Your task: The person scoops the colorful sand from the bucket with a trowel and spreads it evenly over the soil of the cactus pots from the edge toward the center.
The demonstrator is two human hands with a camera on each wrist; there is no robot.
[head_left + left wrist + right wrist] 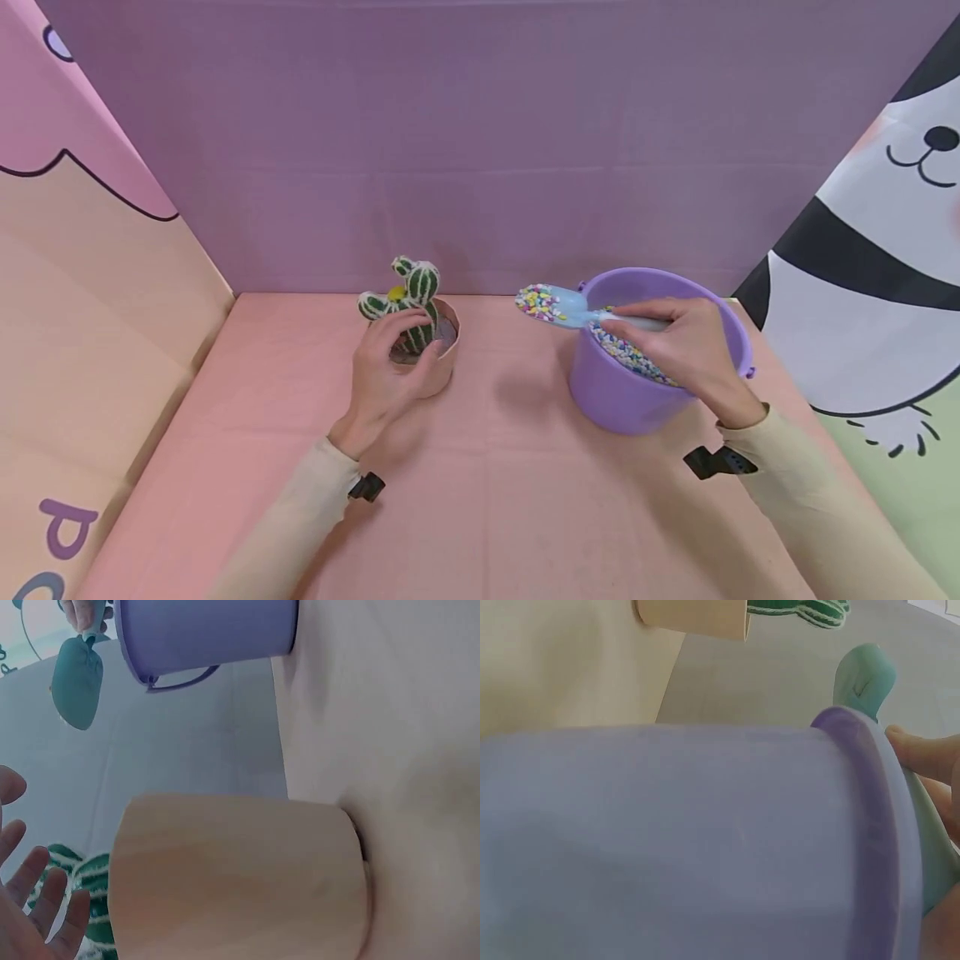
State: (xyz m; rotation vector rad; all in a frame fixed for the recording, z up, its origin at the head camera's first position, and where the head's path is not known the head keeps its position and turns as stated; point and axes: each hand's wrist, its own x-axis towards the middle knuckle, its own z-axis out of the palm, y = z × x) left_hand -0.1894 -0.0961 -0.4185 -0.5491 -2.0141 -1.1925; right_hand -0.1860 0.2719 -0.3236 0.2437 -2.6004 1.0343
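My right hand [686, 346] grips the handle of a light blue shovel [573, 308] above the bucket's mouth. Small multicoloured pebbles [542, 302] lie on its blade, which juts out past the rim to the left. More pebbles [633, 357] fill part of the purple bucket [630, 408]. At the pot's near left side, my left hand [386, 358] has its fingers spread around a green, white-striped toy cactus [422, 283]; whether they touch it cannot be told. The cactus stands in a peach-coloured pot [240, 877], leaning toward its left rim.
Pink cloth [480, 500] covers the table. A purple backdrop [480, 150] rises behind the pot and bucket. On the right is a panel with a panda print [885, 275]; a printed beige and pink panel [90, 292] stands on the left.
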